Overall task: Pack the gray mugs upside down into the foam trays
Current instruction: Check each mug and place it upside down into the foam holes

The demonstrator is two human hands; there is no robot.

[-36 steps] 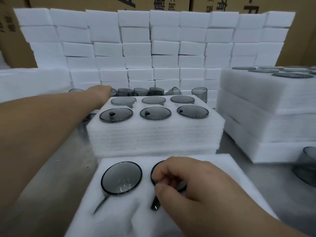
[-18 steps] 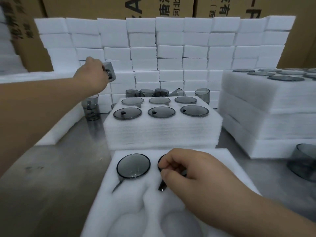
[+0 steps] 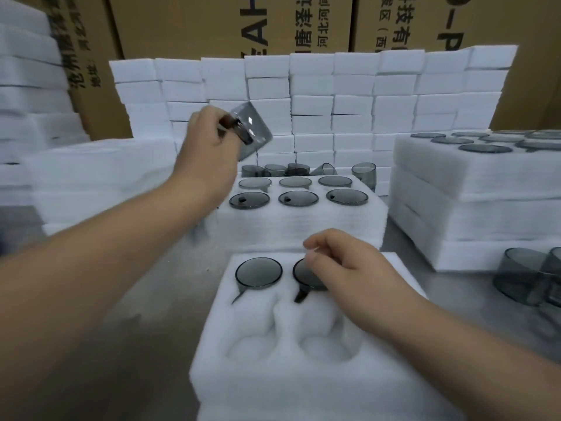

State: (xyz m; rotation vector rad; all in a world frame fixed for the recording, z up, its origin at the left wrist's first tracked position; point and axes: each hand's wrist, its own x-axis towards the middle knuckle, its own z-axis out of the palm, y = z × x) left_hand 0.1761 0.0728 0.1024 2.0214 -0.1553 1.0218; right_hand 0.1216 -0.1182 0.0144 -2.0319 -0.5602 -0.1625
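Left hand [image 3: 209, 138] is raised over the far left of the table, fingers wrapped round the handle of a translucent gray glass mug [image 3: 253, 129]. That mug is in the air, tilted, base up and to the right. Right hand [image 3: 343, 265] is over the near white foam tray [image 3: 273, 381], fingers curled narrow with the thumb tip at the forefinger. They cover the right part of the middle upside-down gray mug [image 3: 303, 276]; cannot tell if they touch it. That mug sits in the tray's far row, just right of the left upside-down gray mug [image 3: 258, 273]. Near-row pockets [image 3: 243, 347] show bare foam. Beyond is a foam tray stack [image 3: 303, 229] holding six inverted mugs, with loose gray mugs [image 3: 291, 170] behind it. A white foam block wall [image 3: 334, 95] stands far back.
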